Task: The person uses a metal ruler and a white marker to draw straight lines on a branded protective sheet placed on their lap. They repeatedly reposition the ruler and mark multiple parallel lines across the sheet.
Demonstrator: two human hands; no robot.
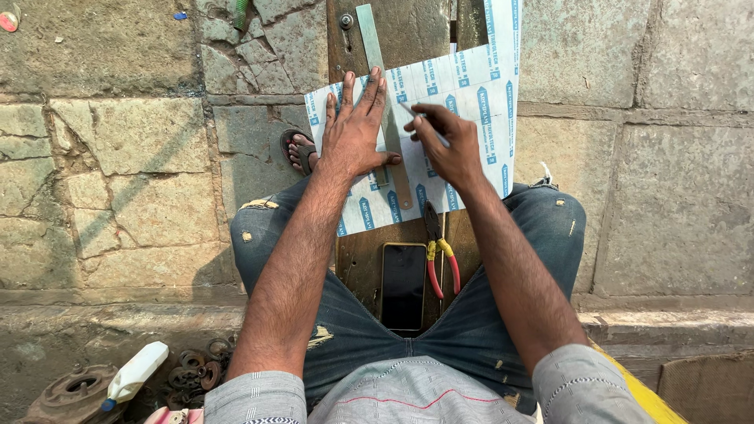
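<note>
From the head camera, looking down past the knees: a white sheet printed in blue lies on a dark wooden board that serves as the surface, set between the person's legs. A long metal ruler runs across the sheet, its long axis pointing away from the body and leaning slightly to the left at the far end. The left hand lies flat on it, fingers spread, palm pressing ruler and sheet down (nothing is gripped). The right hand is closed around a thin pointed tool, probably a scriber or knife, though it is too small to tell; its tip sits just beside the ruler's right edge. So the ruler lies immediately left of the working hand, and the edge runs straight ahead from the tip. Nearer the body, red-handled pliers and a dark phone rest on the board. A sandalled foot shows at the left.
</note>
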